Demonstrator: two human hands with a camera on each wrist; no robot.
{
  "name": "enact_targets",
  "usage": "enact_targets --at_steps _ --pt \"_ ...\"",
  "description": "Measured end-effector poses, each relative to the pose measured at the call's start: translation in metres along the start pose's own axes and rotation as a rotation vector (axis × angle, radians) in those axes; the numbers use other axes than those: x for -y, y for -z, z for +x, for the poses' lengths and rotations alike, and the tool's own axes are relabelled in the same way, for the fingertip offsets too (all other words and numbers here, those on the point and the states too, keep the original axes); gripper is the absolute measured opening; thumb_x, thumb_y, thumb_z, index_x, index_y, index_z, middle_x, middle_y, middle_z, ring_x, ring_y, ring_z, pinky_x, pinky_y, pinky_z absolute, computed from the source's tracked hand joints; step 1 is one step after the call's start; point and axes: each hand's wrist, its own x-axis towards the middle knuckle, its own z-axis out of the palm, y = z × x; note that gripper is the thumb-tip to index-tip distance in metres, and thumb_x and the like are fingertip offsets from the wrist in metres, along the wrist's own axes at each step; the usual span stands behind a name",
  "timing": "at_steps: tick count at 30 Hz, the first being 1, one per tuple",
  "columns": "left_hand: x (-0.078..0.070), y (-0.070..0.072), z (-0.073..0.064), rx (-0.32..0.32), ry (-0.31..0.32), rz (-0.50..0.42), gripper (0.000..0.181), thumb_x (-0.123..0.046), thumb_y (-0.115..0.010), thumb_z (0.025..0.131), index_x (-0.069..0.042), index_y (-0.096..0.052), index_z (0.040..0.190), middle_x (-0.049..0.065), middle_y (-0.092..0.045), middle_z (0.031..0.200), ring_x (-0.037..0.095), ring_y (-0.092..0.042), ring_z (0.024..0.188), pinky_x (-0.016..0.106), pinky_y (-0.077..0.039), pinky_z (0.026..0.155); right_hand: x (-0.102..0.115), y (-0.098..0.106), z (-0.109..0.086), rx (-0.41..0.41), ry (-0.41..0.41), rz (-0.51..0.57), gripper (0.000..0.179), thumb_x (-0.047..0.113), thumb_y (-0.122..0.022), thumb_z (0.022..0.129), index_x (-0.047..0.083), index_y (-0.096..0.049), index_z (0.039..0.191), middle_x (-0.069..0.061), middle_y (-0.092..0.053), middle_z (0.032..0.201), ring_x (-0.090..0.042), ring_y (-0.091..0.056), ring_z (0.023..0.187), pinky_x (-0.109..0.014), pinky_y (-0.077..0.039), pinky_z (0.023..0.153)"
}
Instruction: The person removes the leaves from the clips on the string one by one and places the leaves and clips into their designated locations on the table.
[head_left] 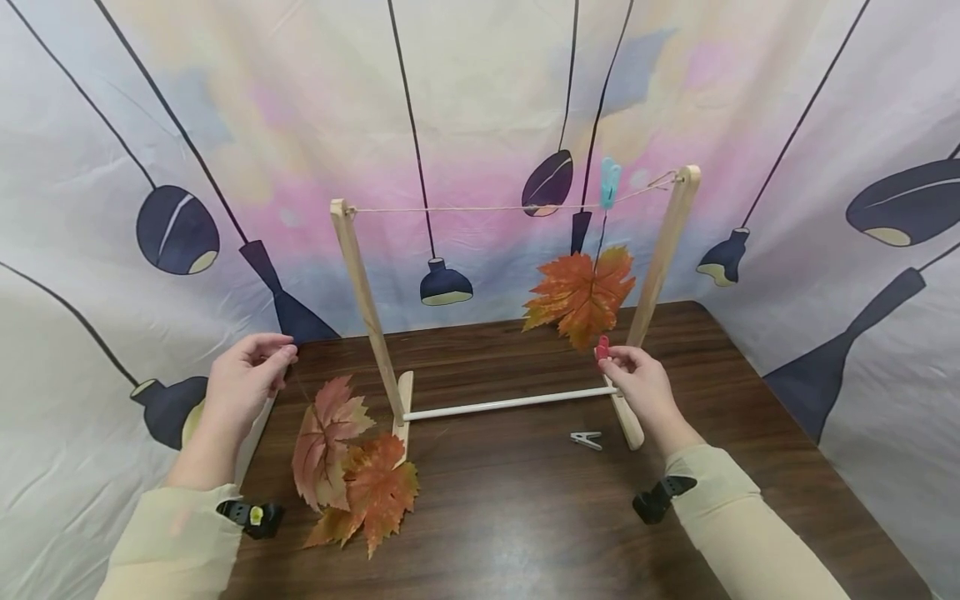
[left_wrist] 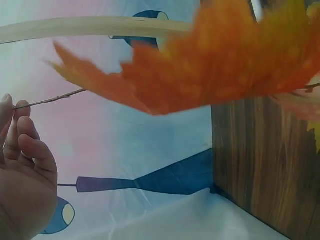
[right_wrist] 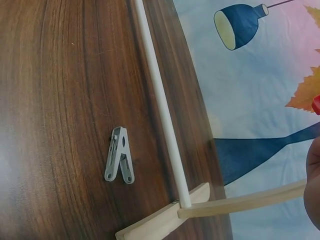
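Left hand (head_left: 251, 379): we see thumb and fingers pinching a thin stem (left_wrist: 50, 100), over the tabletop's left edge.
Pinkish leaf (head_left: 326, 446): it hangs from that stem near the left edge; the left wrist view shows an orange face.
Right hand (head_left: 641, 387): its fingers grasp a red clothespin (head_left: 603, 348), held just in front of the right post (head_left: 663, 258).
Orange leaves (head_left: 382, 483): beneath the pinkish leaf, toward the left edge; we cannot tell if one or two.
Gray clothespin (head_left: 587, 440): on the tabletop (head_left: 510, 525), just inside the stand's right foot (head_left: 628, 423).
Hanging leaf (head_left: 588, 292): orange, its stem up in a light-blue clothespin (head_left: 610, 183) on the string (head_left: 450, 209), near the right post.
Wooden stand (head_left: 367, 312): we place it toward the far edge, a white rod (head_left: 510, 405) joining its sides low down.
Backdrop (head_left: 480, 108): cloth printed with dark lamps, behind the far edge.
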Motion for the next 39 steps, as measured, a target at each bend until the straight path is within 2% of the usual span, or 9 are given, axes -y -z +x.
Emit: enact_targets --at_steps 4,8,15,23,28,31,34,39 --pt "0.006 -0.01 -0.001 0.027 -0.035 0.058 0.015 -0.024 -0.063 0.091 -0.013 -0.064 0.102 -0.015 -0.061 0.076 0.012 -0.053 0.054 0.022 -0.046 0.05 -0.003 0.001 -0.002 -0.013 -0.002 -0.005 0.029 0.017 -0.065 0.089 -0.003 -0.063 0.109 -0.011 -0.058 0.087 -0.017 -0.05 0.073 -0.022 -0.042 0.057" --pt "0.017 -0.033 -0.001 0.099 -0.065 0.114 0.026 -0.023 -0.064 0.091 -0.002 -0.063 0.106 -0.009 -0.062 0.078 0.013 -0.054 0.052 0.027 -0.048 0.051 -0.008 0.003 -0.005 -0.024 -0.015 -0.013 0.028 0.017 -0.065 0.089 -0.003 -0.063 0.109 -0.01 -0.058 0.087 -0.015 -0.049 0.072 -0.021 -0.041 0.058" --pt "0.032 -0.077 -0.004 0.244 -0.022 0.156 0.025 -0.025 -0.064 0.091 -0.005 -0.064 0.106 0.008 -0.064 0.089 0.022 -0.058 0.062 0.033 -0.05 0.056 -0.016 0.002 -0.009 -0.029 -0.029 0.036 0.029 0.016 -0.065 0.089 -0.006 -0.062 0.108 -0.008 -0.057 0.083 -0.009 -0.051 0.066 -0.02 -0.044 0.056" --pt "0.035 -0.114 -0.008 0.336 -0.03 0.139 0.021 -0.021 -0.064 0.091 -0.005 -0.064 0.104 0.006 -0.06 0.084 0.023 -0.056 0.061 0.03 -0.048 0.055 -0.023 0.0 -0.013 -0.037 -0.046 0.029 0.027 0.013 -0.066 0.088 -0.006 -0.062 0.108 -0.01 -0.059 0.084 -0.011 -0.054 0.065 -0.02 -0.044 0.057" --pt "0.038 -0.132 -0.009 0.347 -0.054 0.155 0.02 -0.02 -0.064 0.09 -0.005 -0.065 0.103 0.004 -0.06 0.082 0.02 -0.055 0.061 0.029 -0.045 0.052 -0.028 -0.004 -0.017 -0.037 -0.044 0.026 0.026 0.01 -0.066 0.087 -0.007 -0.063 0.106 -0.011 -0.059 0.084 -0.011 -0.054 0.064 -0.019 -0.044 0.056" --pt "0.042 -0.142 -0.009 0.35 -0.058 0.173 0.02 -0.02 -0.064 0.09 -0.006 -0.065 0.104 0.003 -0.06 0.084 0.017 -0.054 0.066 0.028 -0.044 0.055 -0.032 -0.005 -0.021 -0.046 -0.051 0.006 0.026 0.011 -0.067 0.086 -0.006 -0.063 0.105 -0.01 -0.059 0.083 -0.009 -0.052 0.063 -0.019 -0.043 0.056" --pt "0.044 -0.148 -0.01 0.359 -0.031 0.16 0.02 -0.02 -0.063 0.091 -0.007 -0.065 0.105 0.004 -0.06 0.088 0.02 -0.055 0.071 0.029 -0.046 0.058 -0.037 -0.006 -0.025 -0.03 -0.048 -0.029 0.026 0.012 -0.068 0.085 -0.005 -0.064 0.104 -0.01 -0.059 0.083 -0.011 -0.052 0.067 -0.021 -0.043 0.059" --pt "0.048 -0.156 -0.009 0.359 0.006 0.137 0.018 -0.018 -0.063 0.091 -0.007 -0.064 0.106 0.005 -0.06 0.089 0.021 -0.055 0.063 0.029 -0.047 0.056 -0.047 -0.008 -0.03 0.004 -0.031 -0.077 0.027 0.014 -0.07 0.084 -0.005 -0.065 0.103 -0.01 -0.06 0.083 -0.017 -0.051 0.071 -0.026 -0.041 0.063"
